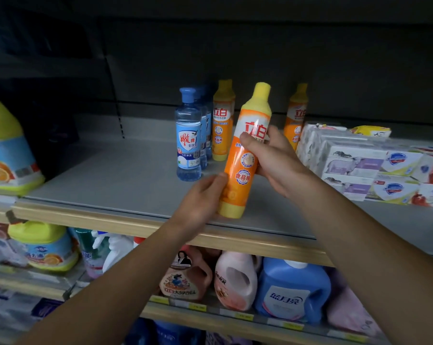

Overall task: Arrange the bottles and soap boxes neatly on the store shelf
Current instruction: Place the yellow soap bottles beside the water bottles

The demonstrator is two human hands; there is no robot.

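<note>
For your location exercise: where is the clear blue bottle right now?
In the head view the clear blue bottle stands upright on the grey shelf, centre-left, just left of the orange bottles.

Bottles and soap boxes on the grey shelf [115,180]

An orange bottle [245,155] with yellow cap and base leans right, its base near the shelf's front edge. Behind it stand blue clear bottles [189,138] in a row running back, an upright orange bottle [221,123] just beside them, and another orange bottle [296,115] further right. Stacked soap boxes [360,165], white and purple, then white with blue shields, fill the right end.
</note>
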